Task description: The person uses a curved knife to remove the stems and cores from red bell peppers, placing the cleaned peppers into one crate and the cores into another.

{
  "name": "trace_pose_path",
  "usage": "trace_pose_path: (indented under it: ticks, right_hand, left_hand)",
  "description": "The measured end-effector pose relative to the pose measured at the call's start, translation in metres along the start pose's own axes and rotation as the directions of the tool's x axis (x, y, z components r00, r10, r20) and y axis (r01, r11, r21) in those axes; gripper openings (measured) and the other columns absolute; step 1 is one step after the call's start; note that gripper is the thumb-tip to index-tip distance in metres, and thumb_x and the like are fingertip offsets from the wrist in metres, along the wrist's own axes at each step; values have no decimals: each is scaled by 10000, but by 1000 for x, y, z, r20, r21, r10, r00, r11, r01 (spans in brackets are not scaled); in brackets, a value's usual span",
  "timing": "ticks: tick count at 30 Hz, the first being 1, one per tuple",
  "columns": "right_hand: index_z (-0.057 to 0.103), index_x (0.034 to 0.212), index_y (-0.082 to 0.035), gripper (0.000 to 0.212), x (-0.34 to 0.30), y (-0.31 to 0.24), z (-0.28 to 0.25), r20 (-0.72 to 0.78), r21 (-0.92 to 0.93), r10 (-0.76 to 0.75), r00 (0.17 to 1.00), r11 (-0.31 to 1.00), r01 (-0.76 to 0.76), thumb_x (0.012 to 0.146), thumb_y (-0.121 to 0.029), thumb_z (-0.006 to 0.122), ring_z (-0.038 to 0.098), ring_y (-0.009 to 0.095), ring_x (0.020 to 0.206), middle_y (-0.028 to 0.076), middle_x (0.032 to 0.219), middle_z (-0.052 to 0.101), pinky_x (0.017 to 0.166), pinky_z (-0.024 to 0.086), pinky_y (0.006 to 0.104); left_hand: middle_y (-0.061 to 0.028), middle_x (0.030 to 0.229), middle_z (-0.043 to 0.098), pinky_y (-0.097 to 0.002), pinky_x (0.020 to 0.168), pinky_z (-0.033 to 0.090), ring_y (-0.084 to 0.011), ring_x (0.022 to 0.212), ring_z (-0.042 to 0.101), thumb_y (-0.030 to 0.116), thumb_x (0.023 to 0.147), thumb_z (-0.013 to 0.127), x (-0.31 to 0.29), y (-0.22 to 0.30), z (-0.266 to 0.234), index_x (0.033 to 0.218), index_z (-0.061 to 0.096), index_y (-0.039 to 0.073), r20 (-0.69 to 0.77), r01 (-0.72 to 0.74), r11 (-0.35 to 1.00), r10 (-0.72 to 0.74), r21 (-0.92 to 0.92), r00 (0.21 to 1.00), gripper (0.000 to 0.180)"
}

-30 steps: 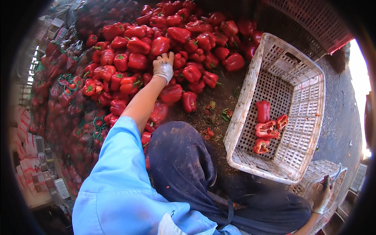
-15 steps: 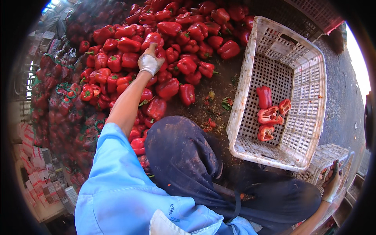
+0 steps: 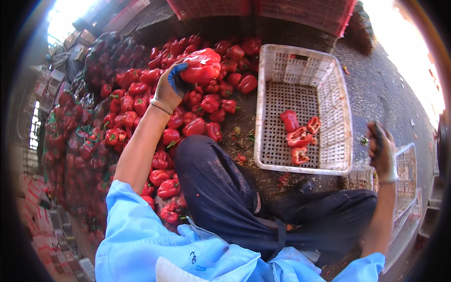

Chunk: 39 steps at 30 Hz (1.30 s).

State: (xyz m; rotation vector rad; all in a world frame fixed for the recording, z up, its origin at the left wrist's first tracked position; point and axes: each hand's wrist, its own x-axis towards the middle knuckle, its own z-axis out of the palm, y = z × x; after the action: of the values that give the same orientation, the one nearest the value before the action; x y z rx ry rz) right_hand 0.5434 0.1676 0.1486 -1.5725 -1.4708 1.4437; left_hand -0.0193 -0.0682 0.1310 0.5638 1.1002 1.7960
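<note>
I read this as the pick step; left hand [image 3: 168, 88] grips a pepper [image 3: 202, 66] above the pile [image 3: 141, 108]; right hand [image 3: 383, 150] is clenched on a dark tool, likely a knife [image 3: 377, 137]; next I judge pepper must meet blade, pieces to crate [image 3: 336, 89].

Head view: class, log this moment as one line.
left hand: gripping red pepper, raised over pepper pile | right hand: holding dark tool, apart | white crate: holds cut pepper pieces

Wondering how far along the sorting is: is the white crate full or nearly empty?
Nearly empty: the white crate holds only a few cut red pepper pieces, and most of its perforated floor is bare.
</note>
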Motion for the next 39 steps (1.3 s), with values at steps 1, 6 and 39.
trace_pose_path:
  ticks: [1,6,39]
  right_hand:
    - [682,1195,-55,344,-3,-4,15,93,90,-96,991,992,87,1021,-348,639,404,-13,460,-40,826,612,359,297,184]
    - [600,1387,-57,475,-45,-55,102,295,236,-366,882,923,304,981,-283,698,467,-10,518,18,1038,699,435,383,157]
    - [715,1127,-57,346,-34,-43,110,435,173,-257,863,964,200,891,-288,817,405,18,434,-70,607,546,416,279,213]
  left_hand:
    - [-109,1239,693,-418,776,629,-283,1084,698,196,977,604,-2,-5,19,1322,613,80,46,18,998,-15,-66,999,364]
    - [-171,1259,679,-471,776,603,-364,1079,679,264,1019,510,-29,-38,119,1276,619,62,210,164,936,-100,-312,973,345]
    - [-86,1220,692,-322,989,531,-158,1083,663,161,861,818,-56,-165,217,1360,560,-15,219,-66,975,19,210,975,589]
